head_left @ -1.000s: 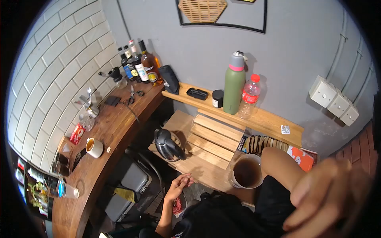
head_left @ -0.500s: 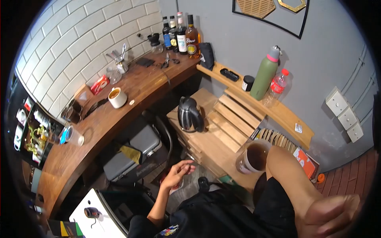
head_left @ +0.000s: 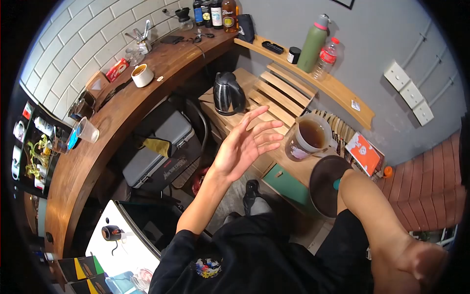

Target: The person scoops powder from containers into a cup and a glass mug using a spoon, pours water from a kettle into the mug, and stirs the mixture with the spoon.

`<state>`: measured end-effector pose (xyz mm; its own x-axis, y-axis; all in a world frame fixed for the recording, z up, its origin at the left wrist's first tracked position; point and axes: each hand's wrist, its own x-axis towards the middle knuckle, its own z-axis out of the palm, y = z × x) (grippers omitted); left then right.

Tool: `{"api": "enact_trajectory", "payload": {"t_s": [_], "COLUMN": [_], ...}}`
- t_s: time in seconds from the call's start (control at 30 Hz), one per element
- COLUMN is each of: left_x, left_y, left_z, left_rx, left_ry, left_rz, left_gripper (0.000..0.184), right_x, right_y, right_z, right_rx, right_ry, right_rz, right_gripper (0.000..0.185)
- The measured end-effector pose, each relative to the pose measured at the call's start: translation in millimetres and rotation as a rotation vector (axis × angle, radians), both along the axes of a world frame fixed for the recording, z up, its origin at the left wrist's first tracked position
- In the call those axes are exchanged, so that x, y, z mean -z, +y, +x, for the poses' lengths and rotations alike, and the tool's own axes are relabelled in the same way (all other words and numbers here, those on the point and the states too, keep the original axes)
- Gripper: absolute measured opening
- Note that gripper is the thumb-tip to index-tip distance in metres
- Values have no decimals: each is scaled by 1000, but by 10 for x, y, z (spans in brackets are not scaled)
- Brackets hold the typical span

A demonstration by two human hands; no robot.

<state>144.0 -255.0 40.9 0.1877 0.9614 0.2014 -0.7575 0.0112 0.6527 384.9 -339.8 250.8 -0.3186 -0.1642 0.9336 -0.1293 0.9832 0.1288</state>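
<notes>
My left hand is raised over the middle of the scene, fingers spread, holding nothing. Just right of its fingertips stands a translucent pitcher of dark brown liquid on the low wooden table. A black electric kettle is beyond the hand, on the same table. My right arm is bent back toward the camera. At the lower right edge, my right hand is blurred and partly cut off, so its fingers cannot be made out. A round dark brown seat or lid lies beside that forearm.
A white mug and a clear plastic cup stand on the curved wooden counter. The wall ledge bears a green bottle and a plastic bottle. A grey hard case sits below the counter; a white-topped appliance is lower left.
My left hand has risen forward and its fingers have spread. My right hand stays near the lower right edge, slightly lower. The view has tilted down, showing more of the floor and the round brown thing.
</notes>
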Motion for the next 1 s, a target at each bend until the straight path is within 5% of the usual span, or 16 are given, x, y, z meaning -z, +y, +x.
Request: {"api": "enact_trajectory", "payload": {"t_s": [1.0], "left_x": [66], "left_y": [553], "left_z": [-13], "left_rx": [60], "left_ry": [-37], "left_rz": [33], "left_gripper": [56], "right_x": [-54], "right_y": [-670], "right_z": [32], "right_rx": [793], "right_ry": [-34], "right_rz": [231], "right_gripper": [13]}}
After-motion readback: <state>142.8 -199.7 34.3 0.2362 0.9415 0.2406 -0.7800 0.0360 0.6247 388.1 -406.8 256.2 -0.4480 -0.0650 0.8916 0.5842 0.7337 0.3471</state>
